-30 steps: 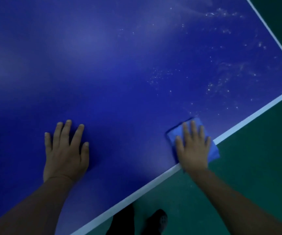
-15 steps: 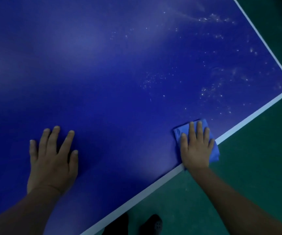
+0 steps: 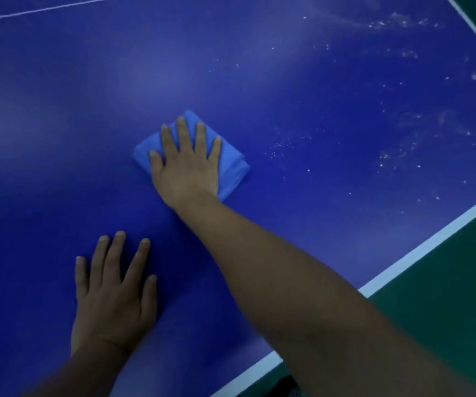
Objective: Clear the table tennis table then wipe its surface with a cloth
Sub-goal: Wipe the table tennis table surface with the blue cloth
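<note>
The blue bench [image 3: 288,81] shows white specks on its far right. My right hand [image 3: 186,164] presses flat, fingers straight, on the folded cloth [image 3: 231,164] mid-surface; my left hand [image 3: 110,296] rests flat nearer. I should sweep right with steady pressure, overlapping strokes.

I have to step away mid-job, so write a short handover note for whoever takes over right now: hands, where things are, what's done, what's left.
Right hand: flat, fingers straight, pressing the folded blue cloth onto the table tennis table, well in from the white edge line.
Left hand: flat on the table nearer the body, bracing, holding nothing.
Done: no loose items show on the visible part of the table; wiping is under way.
Left: white specks and smears cover the surface to the right of the cloth, toward the corner. Wipe there next. The rest of the table is out of view, so check it.
</note>
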Motion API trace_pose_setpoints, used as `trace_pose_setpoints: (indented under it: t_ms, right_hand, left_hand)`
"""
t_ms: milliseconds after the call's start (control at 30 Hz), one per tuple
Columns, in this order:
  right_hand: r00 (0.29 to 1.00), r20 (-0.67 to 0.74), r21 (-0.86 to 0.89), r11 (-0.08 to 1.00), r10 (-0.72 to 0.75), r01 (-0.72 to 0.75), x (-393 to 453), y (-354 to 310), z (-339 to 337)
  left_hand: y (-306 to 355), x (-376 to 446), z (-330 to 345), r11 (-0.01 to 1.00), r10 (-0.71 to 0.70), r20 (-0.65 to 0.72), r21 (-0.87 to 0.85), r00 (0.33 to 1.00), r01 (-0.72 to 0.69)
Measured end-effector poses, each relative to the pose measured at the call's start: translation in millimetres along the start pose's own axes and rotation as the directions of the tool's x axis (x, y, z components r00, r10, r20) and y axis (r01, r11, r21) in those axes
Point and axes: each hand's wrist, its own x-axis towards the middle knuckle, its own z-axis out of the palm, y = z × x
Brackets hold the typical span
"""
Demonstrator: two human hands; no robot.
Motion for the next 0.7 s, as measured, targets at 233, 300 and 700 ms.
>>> trace_pose_setpoints:
  t_ms: [233,300,700]
  right_hand:
    - [0.932,-0.112,-0.09,0.931,0.344,-0.354,-35,174,-39]
    - [0.861,-0.142,-0.09,0.859,0.489,-0.503,-79,237,-54]
    - [0.979,-0.024,-0.195,0.962,-0.202,0.193,-149,153,-8]
  left_hand:
    - [-1,-1,-1,0.999,0.0,0.025,-0.032,1.0,0.001]
    - [1,-1,-1,0.999,0.008,0.019,-0.047,1.0,-0.007]
    - [-11,-1,13,1.0,0.012,0.021,0.015,1.0,-0.013]
